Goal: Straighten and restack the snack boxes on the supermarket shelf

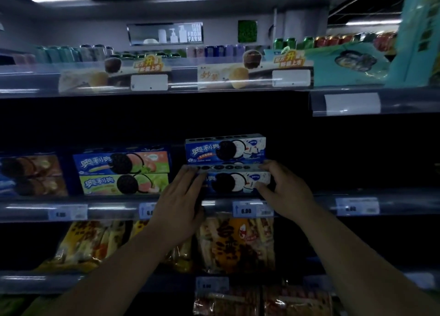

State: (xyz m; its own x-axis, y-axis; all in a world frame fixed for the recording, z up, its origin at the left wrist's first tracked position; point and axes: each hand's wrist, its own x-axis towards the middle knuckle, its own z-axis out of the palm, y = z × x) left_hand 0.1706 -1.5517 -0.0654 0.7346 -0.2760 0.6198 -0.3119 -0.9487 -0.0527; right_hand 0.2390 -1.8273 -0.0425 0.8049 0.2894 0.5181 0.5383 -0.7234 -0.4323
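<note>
Two blue-and-white cookie boxes are stacked on the middle shelf [297, 202]. The upper box [225, 149] sits square, slightly further back. The lower box [234, 181] juts forward at the shelf's front edge. My left hand [179, 202] grips its left end, fingers over the top corner. My right hand [285, 189] holds its right end, thumb on the front face. To the left stands another stack: a pink-and-green cookie box [122, 162] on top of a green one [123, 184].
Brown cookie boxes [32, 175] sit at far left of the same shelf. Price tags [252, 209] line the shelf rail. Yellow and orange snack bags [235, 242] hang below. The shelf above holds pastry boxes [252, 73] and a teal box [350, 64]. Dark space lies right of the stack.
</note>
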